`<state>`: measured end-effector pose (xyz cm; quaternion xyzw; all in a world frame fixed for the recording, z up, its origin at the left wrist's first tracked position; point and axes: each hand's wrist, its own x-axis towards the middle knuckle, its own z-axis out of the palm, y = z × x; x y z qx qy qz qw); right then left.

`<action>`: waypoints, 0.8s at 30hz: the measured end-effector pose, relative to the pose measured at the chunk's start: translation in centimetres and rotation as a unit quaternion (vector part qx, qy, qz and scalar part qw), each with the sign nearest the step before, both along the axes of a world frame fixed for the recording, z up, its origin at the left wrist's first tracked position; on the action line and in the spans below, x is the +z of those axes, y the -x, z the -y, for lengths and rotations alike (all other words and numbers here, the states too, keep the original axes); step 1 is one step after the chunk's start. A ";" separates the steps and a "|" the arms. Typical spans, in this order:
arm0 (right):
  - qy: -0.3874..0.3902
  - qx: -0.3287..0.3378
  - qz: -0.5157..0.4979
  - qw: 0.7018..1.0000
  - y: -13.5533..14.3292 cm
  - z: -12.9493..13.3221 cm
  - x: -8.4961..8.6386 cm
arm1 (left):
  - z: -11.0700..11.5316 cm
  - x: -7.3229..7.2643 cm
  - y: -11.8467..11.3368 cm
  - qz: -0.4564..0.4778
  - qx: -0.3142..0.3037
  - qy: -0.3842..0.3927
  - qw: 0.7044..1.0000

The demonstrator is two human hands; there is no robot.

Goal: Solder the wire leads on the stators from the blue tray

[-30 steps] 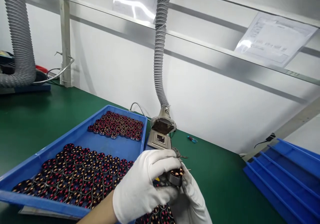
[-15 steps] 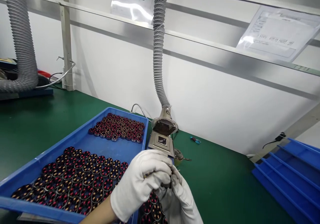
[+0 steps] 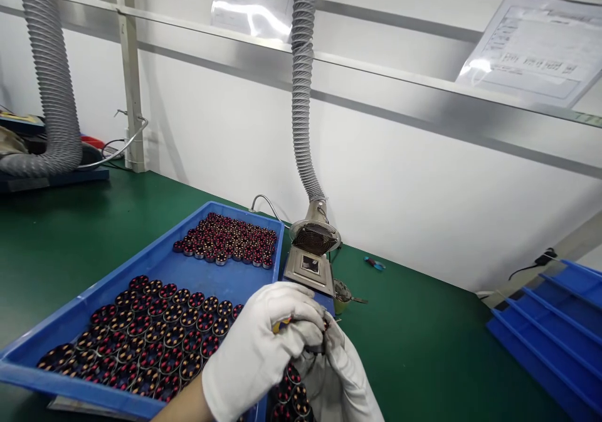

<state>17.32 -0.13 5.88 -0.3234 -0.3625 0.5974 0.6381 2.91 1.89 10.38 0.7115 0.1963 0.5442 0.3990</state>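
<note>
Both hands wear white gloves and meet in front of the blue tray's right side. My left hand [image 3: 263,340] is closed, with a small yellow-and-blue piece [image 3: 282,326] showing between its fingers; the rest of that piece is hidden. My right hand [image 3: 348,365] is pinched around a small dark round part [image 3: 316,348], mostly covered by the gloves. The left fingertips reach to this part. Below the hands are several similar round coil parts [image 3: 301,397] with red and tan dots. More round parts [image 3: 174,334] fill the near part of the blue tray [image 3: 207,276].
Behind my hands stands a metal-topped solder pot [image 3: 310,268] under an extraction hood [image 3: 315,237] on a grey hose [image 3: 303,89]. Beside it is a small cup [image 3: 342,293] with a utensil. Small pliers [image 3: 374,263] lie on the green table [image 3: 423,321]. Blue trays [image 3: 555,321] are stacked at right.
The view has shifted slightly, so the surroundings appear a little further right. The hands stay together at the round part, and more of the yellow-and-blue piece shows.
</note>
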 end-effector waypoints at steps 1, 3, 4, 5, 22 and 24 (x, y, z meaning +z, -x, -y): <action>0.006 0.006 -0.015 1.000 0.1 0.1 0.2 | 0.0 0.0 0.2 -0.008 0.016 0.009 1.000; 0.019 0.020 -0.049 0.998 0.3 0.5 0.6 | -0.1 0.1 0.8 -0.016 0.045 0.041 0.998; 0.027 0.027 -0.068 0.997 0.6 0.8 0.8 | -0.2 0.2 1.0 -0.018 0.057 0.055 0.997; 0.035 0.033 -0.090 0.995 0.8 1.0 0.9 | -0.2 0.2 1.1 -0.024 0.066 0.061 0.996; 0.029 0.011 -0.085 0.996 1.1 -0.1 -1.7 | -0.9 -0.5 -1.1 0.140 -0.047 0.244 0.958; 0.022 0.013 -0.083 0.996 0.9 0.1 -1.7 | -0.8 -0.2 -0.7 0.153 0.005 0.251 0.956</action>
